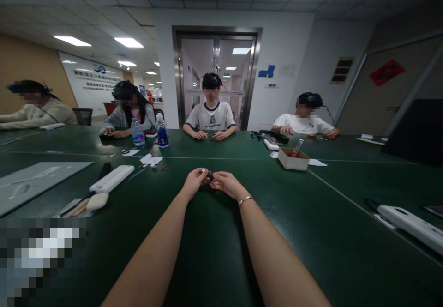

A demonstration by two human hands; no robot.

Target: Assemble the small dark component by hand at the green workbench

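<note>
**Both hands on one small dark piece**

Far to my left on the green table [214, 251] lie a grey mat [34, 182] and a long white power strip [111, 178]; a second one [411, 224] sits near the right edge. My left hand [194, 181] is curled shut, its fingertips pinching a small dark object [210, 176] that sits low over the middle of the table, well out in front of me. My right hand [226, 184] meets it from the other side, fingers closed on the same piece, a thin bracelet [245, 200] on that wrist. What the piece is I cannot tell; it is too small. To work it well, I judge I should rest both wrists on the table, grip lightly with the fingertips only, and keep it between the two hands so nothing slips loose. Farther right stands a small cardboard box [293, 159]. Other people sit along the far side.
</note>
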